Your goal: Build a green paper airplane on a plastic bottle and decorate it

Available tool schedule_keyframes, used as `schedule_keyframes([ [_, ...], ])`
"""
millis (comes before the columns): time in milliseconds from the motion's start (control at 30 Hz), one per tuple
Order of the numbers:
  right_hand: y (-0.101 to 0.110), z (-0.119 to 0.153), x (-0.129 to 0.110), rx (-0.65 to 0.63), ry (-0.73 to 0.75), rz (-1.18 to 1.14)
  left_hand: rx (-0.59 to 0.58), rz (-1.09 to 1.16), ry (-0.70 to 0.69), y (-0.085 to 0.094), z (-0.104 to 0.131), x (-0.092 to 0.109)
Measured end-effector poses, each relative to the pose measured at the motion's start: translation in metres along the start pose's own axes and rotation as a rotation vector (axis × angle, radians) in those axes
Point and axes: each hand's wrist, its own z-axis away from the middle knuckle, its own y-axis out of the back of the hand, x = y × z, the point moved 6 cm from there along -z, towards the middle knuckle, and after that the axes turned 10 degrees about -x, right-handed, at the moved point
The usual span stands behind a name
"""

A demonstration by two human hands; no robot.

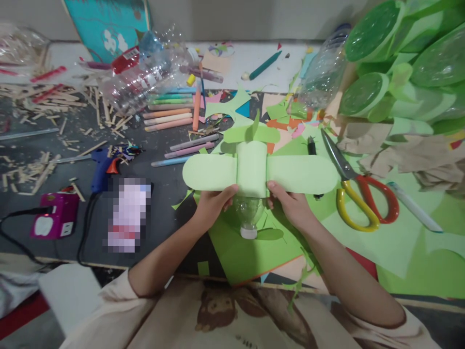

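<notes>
In the middle of the head view is a toy plane (251, 169), made from a clear plastic bottle wrapped in pale green paper. Its capped bottle neck (249, 218) points toward me. Two rounded paper wings stick out sideways, and a brighter green tail (252, 133) stands at the far end. My left hand (217, 203) grips the base of the left wing, thumb on top. At the base of the right wing, my right hand (286, 201) pinches in the same way. The fingers under the wings are partly hidden.
Scissors (358, 186) with yellow and red handles lie at right, near a cutter-like tool (416, 207). Green paper sheets (250, 261) spread below the plane. Left are a phone (127, 215), a glue gun (100, 169) and wooden sticks (43, 102). Green-wrapped bottles (403, 72) pile at back right.
</notes>
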Motion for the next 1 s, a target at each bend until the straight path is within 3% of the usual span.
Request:
schedule_keyframes([
  [267, 0.001, 0.001, 0.001, 0.007, 0.007, -0.01, 0.083, -0.052, -0.062, 0.007, 0.002, 0.003],
  [500, 0.001, 0.0, 0.0, -0.002, 0.006, -0.005, 0.21, 0.145, -0.126, 0.017, 0.001, -0.001],
  [800, -0.001, 0.002, -0.001, -0.012, 0.002, -0.003, 0.231, 0.2, 0.015, 0.017, -0.001, -0.01],
  [1000, -0.001, 0.001, 0.002, -0.023, 0.003, 0.022, 0.085, 0.115, 0.008, 0.008, -0.003, -0.002],
])
